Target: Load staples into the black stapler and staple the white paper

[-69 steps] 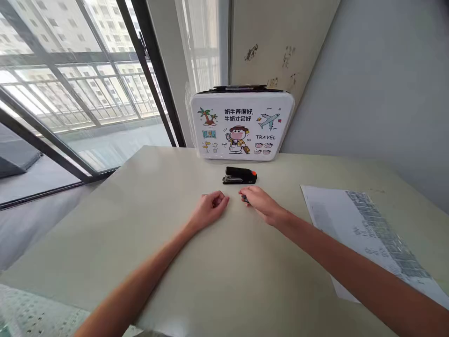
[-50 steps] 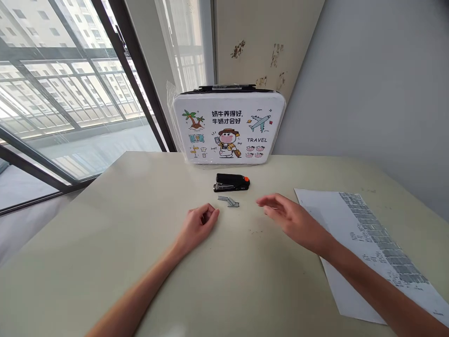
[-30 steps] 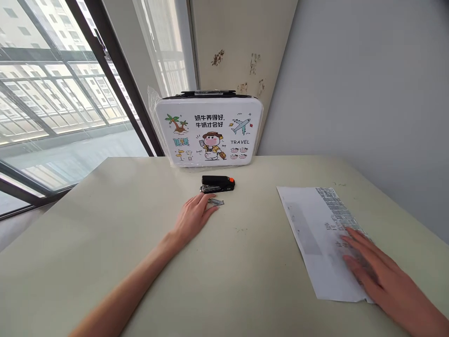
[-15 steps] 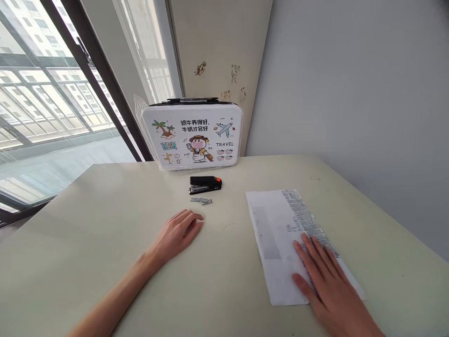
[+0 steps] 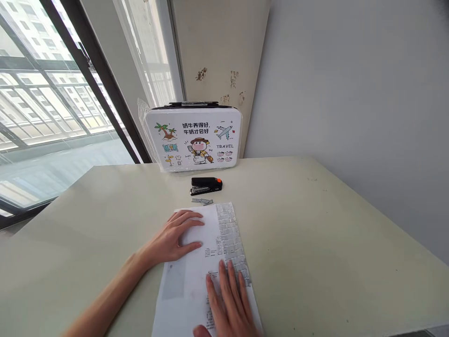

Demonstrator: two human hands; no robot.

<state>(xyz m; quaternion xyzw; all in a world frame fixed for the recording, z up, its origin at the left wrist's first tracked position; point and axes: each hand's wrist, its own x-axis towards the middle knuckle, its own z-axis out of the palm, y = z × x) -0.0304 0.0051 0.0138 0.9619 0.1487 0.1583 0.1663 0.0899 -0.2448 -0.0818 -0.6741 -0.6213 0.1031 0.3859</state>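
A white printed sheet of paper [image 5: 196, 299], with a grey brick-like strip along its right side, lies flat on the table in front of me. My left hand [image 5: 177, 236] rests over its upper left part, thumb and fingers apart. Lower down, my right hand [image 5: 228, 299] lies flat on the paper with fingers stretched out; its wrist is cut off by the bottom edge. Just beyond the paper's far edge are several strips of staples [image 5: 202, 201]. Behind them a black stapler [image 5: 206, 186] with an orange spot lies on the table.
A white case [image 5: 194, 140] with cartoon prints, partly wrapped in clear plastic, stands upright at the back of the pale table [image 5: 315, 243]. A grey wall [image 5: 343, 93] borders the right side. To the left is a dark-framed window [image 5: 94, 84].
The paper has slid left across the table with my right hand on it, and now lies under both hands. My left hand has opened its fingers onto the paper.
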